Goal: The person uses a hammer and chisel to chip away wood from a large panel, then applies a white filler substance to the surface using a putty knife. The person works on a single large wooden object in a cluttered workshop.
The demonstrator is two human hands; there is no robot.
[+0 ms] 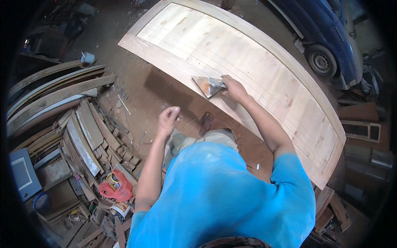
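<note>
A pale wooden door panel (231, 53) with a raised frame lies flat in front of me, running from the upper left to the lower right. My right hand (234, 89) is over its near edge, its fingers closed on a putty knife (206, 86). The tool's wide triangular blade looks shiny, has an orange-brown patch, and lies at the panel's near edge, pointing left. My left hand (168, 120) hangs apart from the panel, above the floor. Its fingers are curled together; whatever they may hold is too small to make out.
Stacked curved boards (53, 99) and wood offcuts fill the left side. Among them lie a red plastic bag (118, 186) and a white tub (120, 208). A white cup (87, 57) rests on the boards. Beyond the panel stands a blue vehicle (331, 33). My foot (206, 120) is on the brown floor.
</note>
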